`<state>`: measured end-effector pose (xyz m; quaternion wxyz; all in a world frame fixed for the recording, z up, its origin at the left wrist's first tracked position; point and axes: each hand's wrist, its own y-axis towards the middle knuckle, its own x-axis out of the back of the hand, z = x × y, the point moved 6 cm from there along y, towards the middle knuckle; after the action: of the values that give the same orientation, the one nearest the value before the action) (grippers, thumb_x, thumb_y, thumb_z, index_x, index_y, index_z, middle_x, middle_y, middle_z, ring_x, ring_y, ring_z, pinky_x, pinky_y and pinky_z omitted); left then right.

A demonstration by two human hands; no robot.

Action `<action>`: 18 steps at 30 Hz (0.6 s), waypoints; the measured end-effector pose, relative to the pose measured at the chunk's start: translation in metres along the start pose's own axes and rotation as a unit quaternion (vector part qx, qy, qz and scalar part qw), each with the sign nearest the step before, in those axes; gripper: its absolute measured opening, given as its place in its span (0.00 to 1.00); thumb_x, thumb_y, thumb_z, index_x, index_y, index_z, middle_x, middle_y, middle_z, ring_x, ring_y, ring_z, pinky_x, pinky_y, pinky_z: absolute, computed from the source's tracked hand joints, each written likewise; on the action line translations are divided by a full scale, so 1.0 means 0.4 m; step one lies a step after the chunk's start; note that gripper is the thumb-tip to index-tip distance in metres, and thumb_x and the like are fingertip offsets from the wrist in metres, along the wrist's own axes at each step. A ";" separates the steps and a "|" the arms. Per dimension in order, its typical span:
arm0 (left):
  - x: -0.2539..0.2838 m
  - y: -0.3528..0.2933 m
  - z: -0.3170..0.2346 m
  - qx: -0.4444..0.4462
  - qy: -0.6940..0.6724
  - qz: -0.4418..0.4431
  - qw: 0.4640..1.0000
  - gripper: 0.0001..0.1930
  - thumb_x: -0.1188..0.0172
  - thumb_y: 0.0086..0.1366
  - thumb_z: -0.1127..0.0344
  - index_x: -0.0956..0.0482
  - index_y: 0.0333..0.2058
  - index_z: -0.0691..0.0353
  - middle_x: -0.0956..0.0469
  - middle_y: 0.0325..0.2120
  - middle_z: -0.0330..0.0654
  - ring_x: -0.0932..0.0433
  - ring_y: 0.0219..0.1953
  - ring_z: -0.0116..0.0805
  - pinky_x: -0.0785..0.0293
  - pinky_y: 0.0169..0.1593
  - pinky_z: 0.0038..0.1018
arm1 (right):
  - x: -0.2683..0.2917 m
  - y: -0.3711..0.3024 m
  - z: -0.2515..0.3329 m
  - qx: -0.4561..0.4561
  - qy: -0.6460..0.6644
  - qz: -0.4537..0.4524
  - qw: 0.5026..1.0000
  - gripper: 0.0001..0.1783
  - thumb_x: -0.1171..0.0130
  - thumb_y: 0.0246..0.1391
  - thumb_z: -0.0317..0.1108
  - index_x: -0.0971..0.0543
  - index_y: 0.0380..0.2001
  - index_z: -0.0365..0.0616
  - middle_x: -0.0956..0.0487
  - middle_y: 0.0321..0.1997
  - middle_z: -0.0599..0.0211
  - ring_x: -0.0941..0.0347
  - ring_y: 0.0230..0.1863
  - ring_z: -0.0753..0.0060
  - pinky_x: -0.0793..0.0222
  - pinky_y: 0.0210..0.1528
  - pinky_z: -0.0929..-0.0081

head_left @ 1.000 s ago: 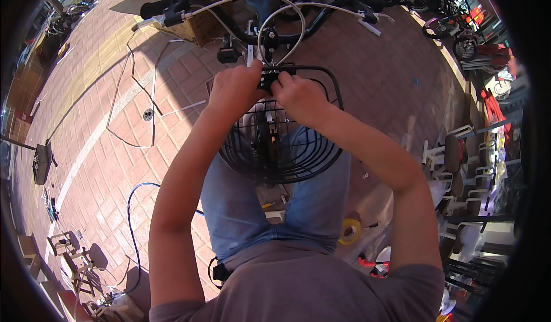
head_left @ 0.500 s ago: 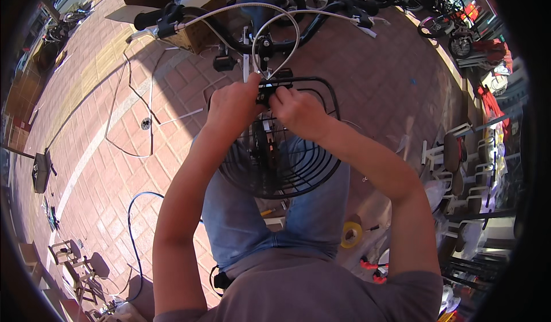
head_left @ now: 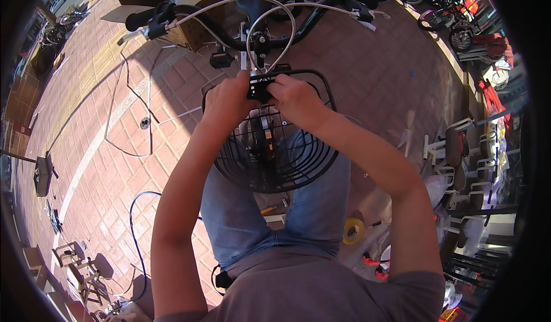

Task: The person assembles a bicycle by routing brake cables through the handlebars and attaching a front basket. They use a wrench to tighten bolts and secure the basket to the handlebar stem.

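Note:
A black wire bicycle basket [head_left: 274, 185] sits over my knees, in front of the bicycle's handlebar [head_left: 228, 40]. At its far side is a black bracket [head_left: 260, 90] between my hands. My left hand [head_left: 227, 97] is closed around the bracket's left end and basket rim, thumb pointing inward. My right hand [head_left: 297, 97] grips the right end with bent fingers, their tips partly hidden. White and silver brake cables [head_left: 294, 30] loop from the handlebar down toward the bracket. Beneath the basket, part of the front wheel [head_left: 263, 144] shows through the wires.
A cardboard box [head_left: 194, 34] stands beyond the handlebar's left side. A blue hose [head_left: 133, 224] curves over the brick paving at left. A yellow tape roll [head_left: 353, 231] lies by my right leg. Bicycles [head_left: 453, 24] line the far right; white-framed parts [head_left: 453, 150] are stacked at right.
The basket and handlebar sit slightly higher in the picture. Both hands remain on the bracket, with the right hand's fingers shifted a little upward along it.

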<state>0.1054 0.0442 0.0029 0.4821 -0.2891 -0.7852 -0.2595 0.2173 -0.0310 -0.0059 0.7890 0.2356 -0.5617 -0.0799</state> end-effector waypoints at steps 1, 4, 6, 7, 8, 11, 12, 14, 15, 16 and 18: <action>0.000 -0.003 -0.004 0.002 0.003 0.003 1.000 0.24 0.29 0.45 0.64 0.32 0.39 0.62 0.21 0.27 0.53 0.21 0.34 0.55 0.26 0.34 0.44 | 0.000 -0.003 0.004 0.003 -0.006 0.004 1.000 0.05 0.41 0.42 0.26 0.26 0.25 0.41 0.27 0.31 0.60 0.25 0.31 0.55 0.27 0.31 0.62; -0.001 -0.005 -0.015 0.000 0.006 0.015 1.000 0.24 0.29 0.45 0.65 0.33 0.38 0.64 0.21 0.27 0.54 0.21 0.34 0.56 0.26 0.35 0.44 | 0.000 -0.012 0.008 0.015 -0.007 0.004 1.000 0.04 0.42 0.43 0.26 0.26 0.25 0.41 0.26 0.30 0.59 0.24 0.31 0.54 0.27 0.32 0.61; -0.006 -0.003 -0.022 -0.011 0.006 0.016 1.000 0.24 0.30 0.46 0.66 0.33 0.38 0.64 0.21 0.26 0.54 0.21 0.34 0.56 0.26 0.35 0.44 | 0.004 -0.017 0.001 0.012 0.011 -0.013 1.000 0.06 0.40 0.42 0.27 0.27 0.25 0.41 0.27 0.30 0.60 0.25 0.30 0.54 0.28 0.31 0.61; -0.008 0.001 -0.023 -0.019 0.008 0.012 1.000 0.23 0.30 0.46 0.66 0.33 0.38 0.65 0.21 0.26 0.54 0.21 0.34 0.56 0.26 0.36 0.44 | 0.003 -0.017 -0.009 0.004 0.029 -0.029 0.999 0.08 0.38 0.40 0.27 0.27 0.25 0.41 0.28 0.29 0.60 0.25 0.30 0.54 0.29 0.30 0.61; -0.009 0.005 -0.023 -0.026 0.010 0.008 1.000 0.23 0.30 0.47 0.67 0.33 0.37 0.65 0.21 0.26 0.54 0.21 0.34 0.56 0.26 0.36 0.44 | 0.003 -0.016 -0.015 -0.003 0.048 -0.045 0.998 0.10 0.36 0.39 0.27 0.27 0.26 0.42 0.28 0.29 0.60 0.26 0.30 0.53 0.29 0.30 0.61; -0.021 0.014 -0.023 -0.043 0.034 -0.007 0.998 0.21 0.31 0.48 0.66 0.33 0.36 0.64 0.21 0.25 0.53 0.20 0.33 0.54 0.25 0.34 0.42 | -0.002 -0.020 -0.015 -0.018 0.033 -0.053 0.998 0.10 0.36 0.39 0.28 0.27 0.26 0.42 0.29 0.28 0.61 0.26 0.29 0.53 0.30 0.29 0.61; -0.023 0.016 -0.023 -0.040 0.045 -0.008 0.998 0.20 0.32 0.49 0.66 0.33 0.36 0.64 0.20 0.25 0.52 0.20 0.32 0.53 0.25 0.34 0.42 | -0.007 -0.020 -0.015 -0.014 0.023 -0.044 0.999 0.10 0.36 0.39 0.28 0.27 0.27 0.43 0.29 0.29 0.61 0.26 0.29 0.53 0.30 0.29 0.60; -0.026 0.017 -0.023 -0.031 0.067 -0.010 0.997 0.19 0.32 0.49 0.66 0.32 0.35 0.64 0.20 0.24 0.51 0.20 0.31 0.52 0.25 0.32 0.41 | -0.014 -0.017 -0.010 -0.006 0.006 -0.027 1.000 0.11 0.36 0.40 0.28 0.27 0.29 0.44 0.29 0.31 0.61 0.26 0.28 0.53 0.30 0.30 0.59; -0.026 0.015 -0.024 -0.031 0.074 -0.011 0.997 0.19 0.32 0.49 0.66 0.32 0.35 0.64 0.20 0.24 0.51 0.19 0.30 0.51 0.25 0.32 0.41 | -0.010 -0.016 -0.008 -0.010 -0.025 -0.021 0.999 0.13 0.36 0.39 0.28 0.27 0.30 0.44 0.29 0.32 0.62 0.26 0.30 0.55 0.29 0.30 0.60; -0.025 0.014 -0.025 -0.031 0.080 -0.012 0.996 0.19 0.32 0.49 0.65 0.32 0.35 0.64 0.20 0.24 0.50 0.19 0.29 0.51 0.24 0.31 0.40 | -0.001 -0.016 -0.005 -0.013 -0.054 -0.016 0.998 0.15 0.35 0.39 0.29 0.28 0.32 0.45 0.29 0.33 0.63 0.26 0.32 0.56 0.29 0.31 0.60; -0.011 0.007 -0.022 -0.033 0.087 -0.023 0.995 0.19 0.32 0.49 0.65 0.32 0.34 0.64 0.20 0.23 0.50 0.19 0.29 0.50 0.24 0.30 0.39 | 0.043 0.004 0.011 -0.032 -0.099 -0.033 0.994 0.20 0.32 0.36 0.31 0.28 0.35 0.46 0.29 0.35 0.66 0.27 0.37 0.59 0.28 0.32 0.62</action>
<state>0.1142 0.0392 0.0026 0.5329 -0.2633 -0.7377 -0.3201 0.2191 -0.0377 0.0106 0.7335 0.2196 -0.6263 -0.1465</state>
